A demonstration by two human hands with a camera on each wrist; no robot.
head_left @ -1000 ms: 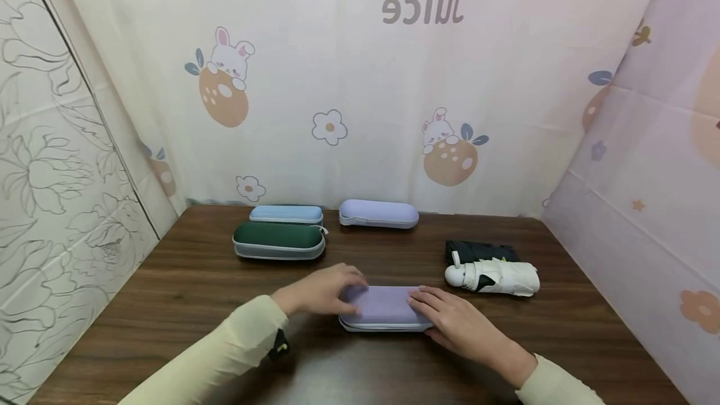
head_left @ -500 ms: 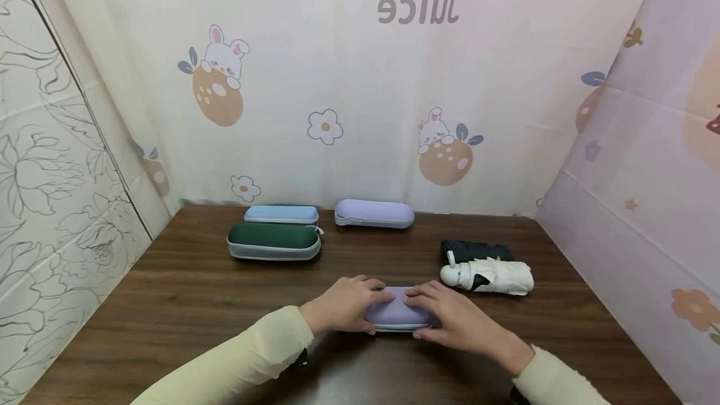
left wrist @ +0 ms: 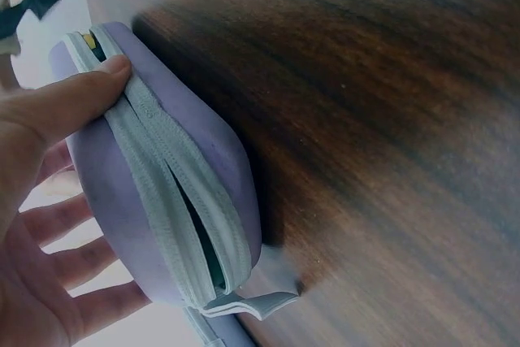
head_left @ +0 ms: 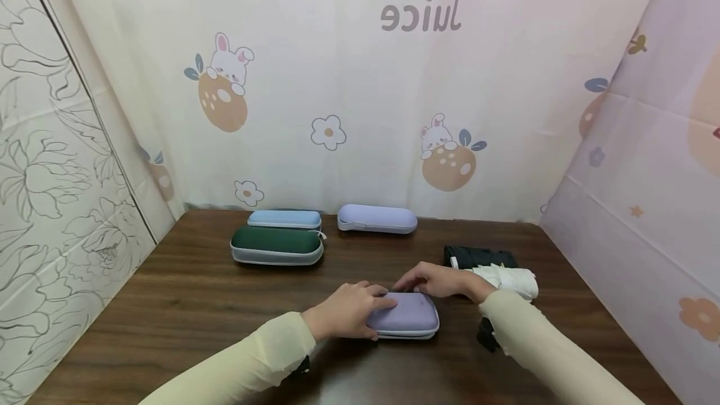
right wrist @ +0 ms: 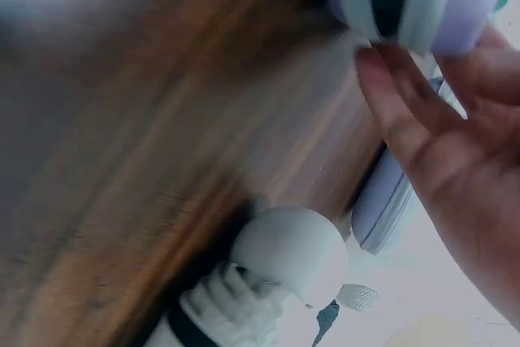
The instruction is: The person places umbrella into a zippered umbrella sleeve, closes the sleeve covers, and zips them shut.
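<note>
A purple hard zip case with white zip edges lies on the table in front of me. My left hand grips its left end. In the left wrist view, the thumb presses the white zip band, the other fingers are behind the case, and the zip is partly parted with something dark green inside. My right hand is at the far side of the case with fingers loosely bent. In the right wrist view, its fingertips are close beside the case's edge; whether they hold a zip pull is hidden.
A green zip case and a light blue one stand at the back left. Another purple case is at the back. Behind my right wrist lie a white folded umbrella and a black folded bundle. Curtains enclose the table.
My left hand has moved right and taken a grip on the purple case. My right hand has left the case's top and moved to its far side.
</note>
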